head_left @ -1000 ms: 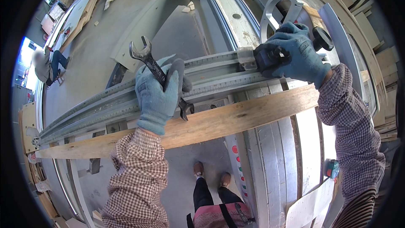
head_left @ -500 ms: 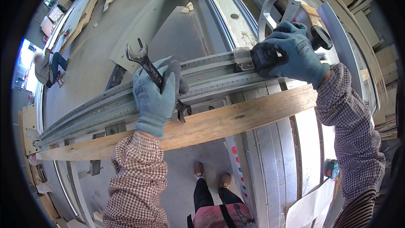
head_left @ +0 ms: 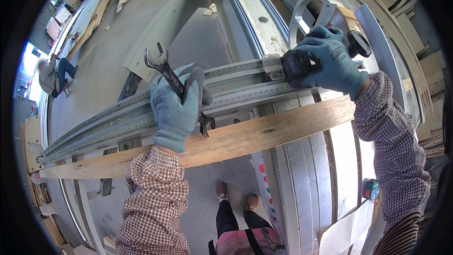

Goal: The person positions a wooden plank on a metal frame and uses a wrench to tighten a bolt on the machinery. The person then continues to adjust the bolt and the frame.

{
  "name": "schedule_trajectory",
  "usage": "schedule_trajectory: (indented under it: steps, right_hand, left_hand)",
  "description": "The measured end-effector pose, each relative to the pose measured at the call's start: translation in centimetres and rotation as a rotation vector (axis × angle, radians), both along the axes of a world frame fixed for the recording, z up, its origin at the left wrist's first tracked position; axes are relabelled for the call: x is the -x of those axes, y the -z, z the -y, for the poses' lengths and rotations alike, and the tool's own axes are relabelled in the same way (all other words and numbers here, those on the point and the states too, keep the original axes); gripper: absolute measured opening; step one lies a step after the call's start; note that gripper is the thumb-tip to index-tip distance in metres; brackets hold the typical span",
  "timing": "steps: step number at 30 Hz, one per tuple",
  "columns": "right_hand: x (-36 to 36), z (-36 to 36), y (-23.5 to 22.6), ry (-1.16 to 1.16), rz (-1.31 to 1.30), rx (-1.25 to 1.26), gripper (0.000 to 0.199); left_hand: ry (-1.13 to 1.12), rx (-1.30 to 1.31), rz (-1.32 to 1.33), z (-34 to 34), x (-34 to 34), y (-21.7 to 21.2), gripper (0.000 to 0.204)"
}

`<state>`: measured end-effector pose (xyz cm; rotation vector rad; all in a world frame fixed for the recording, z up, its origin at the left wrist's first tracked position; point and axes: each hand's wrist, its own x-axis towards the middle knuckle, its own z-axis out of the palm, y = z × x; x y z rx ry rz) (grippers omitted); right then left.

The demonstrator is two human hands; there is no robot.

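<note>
My left hand (head_left: 173, 106), in a blue-grey work glove, is wrapped round a double open-ended wrench (head_left: 171, 79). One jaw sticks up past the thumb side, and the other comes out below the palm. Beneath it runs a metal fence rail (head_left: 245, 95) with a graduated scale. At the rail's right end, my gloved right hand (head_left: 328, 59) is closed over a black clamp block (head_left: 296, 68) beside a small metal plate (head_left: 272, 67). The palm hides part of that block. A long wooden board (head_left: 264, 132) lies across the machine, just nearer to me than the rail.
A curved metal handle (head_left: 298, 16) and a black knob (head_left: 359, 43) stand beyond my right hand. Coloured buttons (head_left: 265, 179) line the machine's front edge. At far left a person (head_left: 56, 75) sits near stacked planks (head_left: 94, 16). A teal tool (head_left: 372, 189) lies at lower right.
My left hand and the wrench have shifted very slightly to the right. The right hand stays on the black clamp block.
</note>
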<state>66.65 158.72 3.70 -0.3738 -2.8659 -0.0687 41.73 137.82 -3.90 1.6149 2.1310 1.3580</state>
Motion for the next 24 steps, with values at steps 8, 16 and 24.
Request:
schedule_trajectory:
  steps: [8, 16, 24]
  right_hand:
    - [-0.2, -0.1, -0.2, 0.038, 0.036, 0.035, 0.047]
    - [0.0, 0.1, -0.2, 0.012, 0.024, 0.018, 0.046]
    - [0.1, 0.0, 0.1, 0.034, -0.012, 0.032, 0.049]
  left_hand:
    - [-0.037, 0.038, -0.06, 0.0, 0.3, 0.7, 0.026]
    - [-0.039, 0.027, -0.083, 0.2, 0.6, 0.9, 0.026]
    - [0.04, -0.02, 0.046, -0.1, -0.1, -0.3, 0.028]
